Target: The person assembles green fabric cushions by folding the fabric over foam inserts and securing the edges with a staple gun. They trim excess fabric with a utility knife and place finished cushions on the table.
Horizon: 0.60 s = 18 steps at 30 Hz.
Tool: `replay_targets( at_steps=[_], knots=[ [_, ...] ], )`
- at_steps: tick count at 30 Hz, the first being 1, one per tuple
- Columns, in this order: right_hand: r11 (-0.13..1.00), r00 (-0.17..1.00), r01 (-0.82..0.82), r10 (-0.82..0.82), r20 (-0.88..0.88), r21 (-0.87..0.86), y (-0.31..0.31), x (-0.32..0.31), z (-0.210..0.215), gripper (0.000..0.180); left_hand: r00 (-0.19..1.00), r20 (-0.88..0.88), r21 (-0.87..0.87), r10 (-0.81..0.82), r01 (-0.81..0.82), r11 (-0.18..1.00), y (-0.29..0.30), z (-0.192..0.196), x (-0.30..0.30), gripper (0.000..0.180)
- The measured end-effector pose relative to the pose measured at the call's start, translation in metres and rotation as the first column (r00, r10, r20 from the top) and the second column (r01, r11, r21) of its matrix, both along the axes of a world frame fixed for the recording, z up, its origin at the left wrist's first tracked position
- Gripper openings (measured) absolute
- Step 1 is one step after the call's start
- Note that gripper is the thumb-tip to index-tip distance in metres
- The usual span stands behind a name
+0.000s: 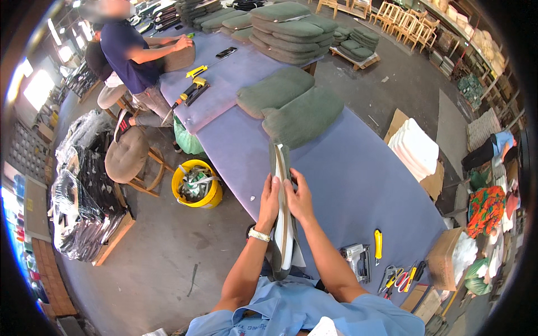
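Between my two hands a seat cushion [286, 246] stands on its edge, close to my body. It has dark green fabric on the outside, with white padding and a brown board-like layer showing along the edge. My left hand [270, 203] presses on its left face, the wrist wearing a light bracelet or watch. Against the right face lies my right hand [299, 196], thumb toward the upper edge. Just beyond the cushion's far end, two green seat cushions [304, 115] lie side by side on the blue-covered table [358, 185].
A grey staple gun [356, 260], a yellow utility knife [378, 246] and several hand tools [401, 279] lie on my right. Farther off are a yellow staple gun [196, 87], a phone [226, 52] and stacked cushions [288, 33]. A yellow bucket [212, 196] of scraps and another person [129, 56] are left.
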State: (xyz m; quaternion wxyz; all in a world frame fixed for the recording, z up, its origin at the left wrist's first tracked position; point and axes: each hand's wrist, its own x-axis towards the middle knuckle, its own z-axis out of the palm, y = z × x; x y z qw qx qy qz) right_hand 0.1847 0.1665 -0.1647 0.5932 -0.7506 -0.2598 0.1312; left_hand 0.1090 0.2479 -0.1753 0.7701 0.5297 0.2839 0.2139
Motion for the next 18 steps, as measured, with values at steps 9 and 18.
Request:
replay_targets(
  at_steps=[9, 18],
  knots=[
    [0.96, 0.931, -0.087, 0.174, 0.321, -0.266, 0.078, 0.11, 0.026, 0.025, 0.966, -0.257, 0.353, 0.019, 0.075, 0.933, -0.006, 0.038, -0.003, 0.08],
    [0.984, 0.943, -0.034, 0.09, 0.322, -0.175, 0.1, 0.104, 0.017, 0.009, 0.958, -0.22, 0.373, 0.183, -0.09, 0.923, 0.062, 0.027, 0.067, 0.052]
  ],
)
